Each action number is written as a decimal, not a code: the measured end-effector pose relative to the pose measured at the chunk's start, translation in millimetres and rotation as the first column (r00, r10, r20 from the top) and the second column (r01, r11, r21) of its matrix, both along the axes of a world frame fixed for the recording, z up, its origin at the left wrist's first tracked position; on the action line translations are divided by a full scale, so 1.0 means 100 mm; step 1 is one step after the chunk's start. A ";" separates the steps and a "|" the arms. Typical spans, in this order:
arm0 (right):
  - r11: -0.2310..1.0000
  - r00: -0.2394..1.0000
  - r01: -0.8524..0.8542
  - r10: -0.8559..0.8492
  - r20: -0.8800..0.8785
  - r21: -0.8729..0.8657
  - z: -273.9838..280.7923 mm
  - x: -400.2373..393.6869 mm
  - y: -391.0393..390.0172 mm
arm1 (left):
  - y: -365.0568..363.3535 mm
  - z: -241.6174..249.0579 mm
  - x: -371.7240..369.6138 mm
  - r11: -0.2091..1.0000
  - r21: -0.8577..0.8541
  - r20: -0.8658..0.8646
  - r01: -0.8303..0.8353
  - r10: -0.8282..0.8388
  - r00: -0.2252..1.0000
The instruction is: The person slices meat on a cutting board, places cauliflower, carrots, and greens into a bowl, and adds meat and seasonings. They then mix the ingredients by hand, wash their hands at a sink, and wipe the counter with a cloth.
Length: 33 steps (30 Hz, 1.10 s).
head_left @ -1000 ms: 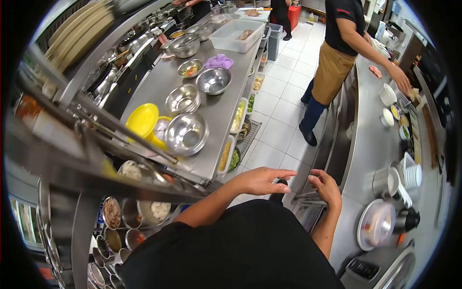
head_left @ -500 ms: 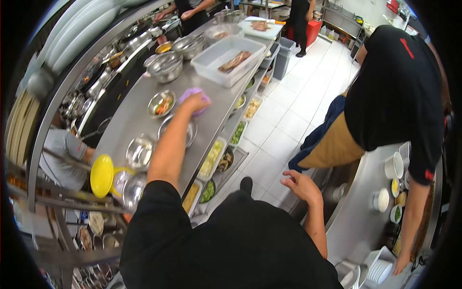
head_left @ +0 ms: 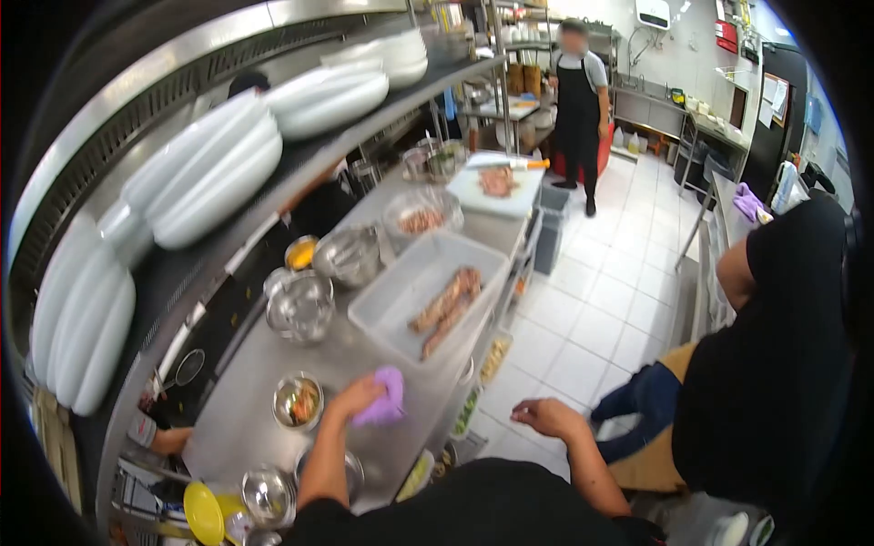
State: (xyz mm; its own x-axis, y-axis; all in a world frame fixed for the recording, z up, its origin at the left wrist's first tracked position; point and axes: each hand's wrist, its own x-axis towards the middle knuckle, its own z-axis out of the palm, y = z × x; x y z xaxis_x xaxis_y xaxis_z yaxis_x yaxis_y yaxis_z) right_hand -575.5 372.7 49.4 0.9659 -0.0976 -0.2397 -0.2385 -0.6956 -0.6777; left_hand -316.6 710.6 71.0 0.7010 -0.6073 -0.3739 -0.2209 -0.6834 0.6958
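My left hand (head_left: pixel 359 397) reaches out over the steel counter (head_left: pixel 238 400), its fingers on a purple cloth (head_left: pixel 386 399) that lies bunched on the surface. Just left of that hand is a small metal bowl (head_left: pixel 299 401) with chopped orange and green food. My left forearm partly hides another metal bowl (head_left: pixel 354 473). Beyond the cloth stands a translucent plastic tub (head_left: pixel 376 318) with long pieces of meat (head_left: pixel 448 305) inside. Above the floor, to the right, hangs my right hand (head_left: pixel 552 419), fingers loosely bent and apart, holding nothing.
Metal bowls (head_left: pixel 301 308) line the counter's far side. A white cutting board (head_left: pixel 464 191) with meat and a knife lies at its end. White plates (head_left: pixel 218 173) fill the overhead shelf. A co-worker (head_left: pixel 765 364) bends close on my right; another person (head_left: pixel 579 109) stands in the aisle.
The view has tilted up, showing more of the plate shelf and far kitchen. My left hand stays at the purple cloth. The person in the aisle now shows in full.
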 end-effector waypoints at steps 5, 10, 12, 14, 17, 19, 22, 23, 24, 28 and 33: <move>0.954 0.952 -0.300 0.301 -0.052 0.016 0.21 0.92 -0.14 | -0.80 0.80 -0.63 0.895 -0.446 -0.203 -0.001 -0.100 0.974; 0.914 0.460 -0.322 0.380 0.802 -0.248 0.30 1.42 -0.63 | -2.56 0.98 -0.99 0.781 -0.234 0.792 0.579 -0.192 0.579; 0.902 0.551 -0.169 0.420 0.721 -0.397 0.59 1.49 -1.00 | -2.95 0.87 -0.71 0.704 -0.339 0.751 0.625 -0.198 0.630; 0.829 0.848 -0.209 0.417 0.326 -0.519 0.66 1.58 -1.44 | -3.36 0.76 -0.51 0.706 -0.457 0.642 0.541 -0.159 0.750; 0.910 0.771 -0.332 0.413 0.485 -0.247 0.60 1.71 -2.12 | -3.89 0.81 -0.09 0.760 -0.606 0.362 0.234 0.001 0.932; 0.892 0.892 -0.317 0.396 0.218 -0.323 1.38 1.69 -2.37 | -4.22 0.82 0.18 0.710 -0.704 0.091 0.001 0.088 0.992; 0.959 0.791 -0.170 0.270 0.549 -0.226 1.90 1.84 -2.83 | -4.64 1.02 0.33 0.288 -0.862 -0.429 -0.418 0.025 0.903; 0.984 0.651 -0.122 0.176 0.739 -0.127 1.97 1.94 -2.98 | -4.73 0.96 0.36 0.228 -0.841 -0.514 -0.491 -0.054 0.856; 0.992 0.538 -0.100 0.124 0.834 -0.083 2.00 2.12 -3.06 | -4.83 0.86 0.33 0.216 -0.801 -0.589 -0.558 -0.120 0.799; 0.990 0.236 -0.140 0.052 0.970 -0.019 1.81 3.04 -2.92 | -5.35 0.59 0.36 0.263 -0.743 -0.670 -0.616 -0.302 0.679; 0.927 0.183 -0.365 0.155 0.971 -0.079 1.39 3.79 -2.90 | -5.55 0.23 1.11 0.043 -0.815 -0.517 -0.577 -0.504 0.692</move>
State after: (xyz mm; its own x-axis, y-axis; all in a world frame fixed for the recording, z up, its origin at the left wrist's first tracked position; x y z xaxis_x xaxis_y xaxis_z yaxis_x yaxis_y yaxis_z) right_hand -196.3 82.9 188.5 0.4313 0.1407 0.8912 0.8290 -0.4515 -0.3299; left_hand -205.7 155.4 93.6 0.6734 -0.7024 0.2306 0.5435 0.6818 0.4896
